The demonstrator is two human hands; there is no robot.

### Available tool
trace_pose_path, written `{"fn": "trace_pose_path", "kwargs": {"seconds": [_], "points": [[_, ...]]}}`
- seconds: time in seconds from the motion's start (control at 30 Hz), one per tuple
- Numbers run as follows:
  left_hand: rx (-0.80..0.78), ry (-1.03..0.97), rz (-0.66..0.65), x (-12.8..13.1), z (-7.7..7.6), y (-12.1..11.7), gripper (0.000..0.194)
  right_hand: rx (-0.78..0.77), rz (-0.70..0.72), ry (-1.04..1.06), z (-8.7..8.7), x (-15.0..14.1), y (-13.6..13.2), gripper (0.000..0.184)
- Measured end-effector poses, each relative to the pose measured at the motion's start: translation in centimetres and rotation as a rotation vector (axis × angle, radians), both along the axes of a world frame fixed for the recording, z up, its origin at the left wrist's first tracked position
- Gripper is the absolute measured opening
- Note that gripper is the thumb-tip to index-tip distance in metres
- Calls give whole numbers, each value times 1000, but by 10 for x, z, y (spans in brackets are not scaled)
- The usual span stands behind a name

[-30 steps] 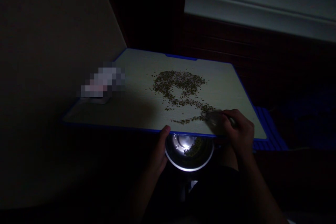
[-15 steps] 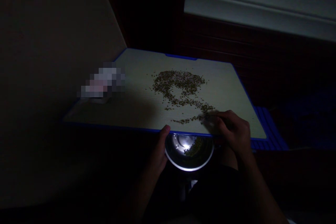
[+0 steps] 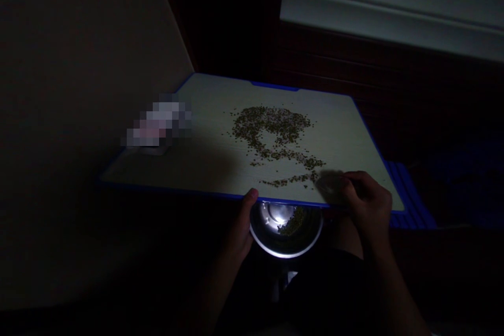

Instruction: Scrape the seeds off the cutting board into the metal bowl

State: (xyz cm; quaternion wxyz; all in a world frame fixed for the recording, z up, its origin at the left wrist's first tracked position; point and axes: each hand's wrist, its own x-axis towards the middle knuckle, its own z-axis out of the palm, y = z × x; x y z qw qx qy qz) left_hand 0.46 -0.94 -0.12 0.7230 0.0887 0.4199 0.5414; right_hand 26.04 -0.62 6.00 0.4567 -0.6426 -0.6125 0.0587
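Head view: my left hand (image 3: 241,226) clamps the board (image 3: 338,131) at six o'clock; right hand (image 3: 370,206), I can't tell; tilting could spill grains (image 3: 289,122).

Room is lit very weakly; most parts are sunk in shadow. Left side is filled by plain, dull brownish-grey surface (image 3: 79,63), possibly wall. Behind, dark reddish-brown panelling (image 3: 338,55) with thin horizontal lines is seen. Upper right corner is occupied by pale ridged panel (image 3: 386,2), slightly slanted. Floor cannot be clearly distinguished in darkness below.
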Motion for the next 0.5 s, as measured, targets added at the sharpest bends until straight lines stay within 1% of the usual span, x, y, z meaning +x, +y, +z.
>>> {"fn": "trace_pose_path", "kwargs": {"seconds": [0.1, 0.37, 0.5], "points": [[-7, 53, 63, 2, 3, 1, 63, -47, 43, 4, -3, 3, -6, 17], [-14, 65, 80, 2, 0, 1, 62, -91, 115, -16, -2, 3, -6, 18], [-24, 50, 49, 2, 3, 1, 62, -79, 144, -12, -1, 2, -5, 19]]}}
